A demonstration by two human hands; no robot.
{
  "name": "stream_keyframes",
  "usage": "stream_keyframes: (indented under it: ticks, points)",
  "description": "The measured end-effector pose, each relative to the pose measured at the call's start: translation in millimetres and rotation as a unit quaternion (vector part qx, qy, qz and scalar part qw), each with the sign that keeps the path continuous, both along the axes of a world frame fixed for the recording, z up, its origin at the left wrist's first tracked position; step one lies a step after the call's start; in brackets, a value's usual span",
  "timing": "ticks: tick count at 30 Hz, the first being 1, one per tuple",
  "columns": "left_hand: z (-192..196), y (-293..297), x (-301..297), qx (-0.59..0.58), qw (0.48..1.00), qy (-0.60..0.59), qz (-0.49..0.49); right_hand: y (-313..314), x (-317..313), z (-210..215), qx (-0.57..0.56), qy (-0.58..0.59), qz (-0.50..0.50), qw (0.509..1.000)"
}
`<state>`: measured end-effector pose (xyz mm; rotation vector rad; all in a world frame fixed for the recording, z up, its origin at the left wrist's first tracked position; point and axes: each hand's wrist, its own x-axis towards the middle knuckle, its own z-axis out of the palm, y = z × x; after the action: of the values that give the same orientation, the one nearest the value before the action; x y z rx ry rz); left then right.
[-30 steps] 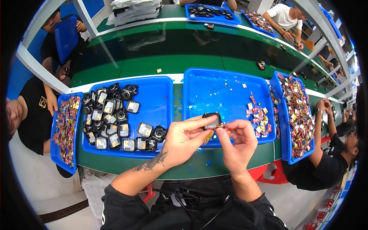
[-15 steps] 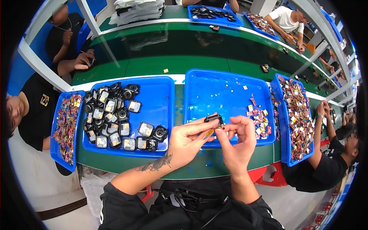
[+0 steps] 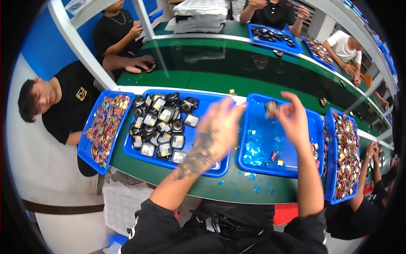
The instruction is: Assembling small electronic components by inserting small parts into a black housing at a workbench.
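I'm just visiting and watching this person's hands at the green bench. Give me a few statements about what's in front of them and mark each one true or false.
1. The right hand holds a small dark part up over a blue tray. True.
2. The left hand is resting flat on the green bench. False: it is raised and motion-blurred above the tray of black and silver parts.
3. The tray under the right hand is packed full. False: it is mostly bare, with a few small bits and scraps.
4. A tray of small colourful pieces sits at the far left. True.
5. The trays are red. False: they are blue.
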<state>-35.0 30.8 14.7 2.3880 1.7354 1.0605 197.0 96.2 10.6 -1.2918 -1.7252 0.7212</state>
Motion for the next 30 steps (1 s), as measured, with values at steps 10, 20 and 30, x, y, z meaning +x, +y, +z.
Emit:
stream_keyframes:
  ticks: [10,20,30]
  points:
    - [-16,2,-79,-0.191,0.951,0.125,0.209,140,47,-56,-0.122,-0.229,-0.153,0.954]
    - [-16,9,-83,-0.169,0.97,0.036,0.173,24,30,23,0.048,-0.066,0.024,0.996]
    - [-4,-28,29,-0.345,0.755,-0.509,-0.228,-109,-25,-1,-0.164,0.203,0.081,0.962]
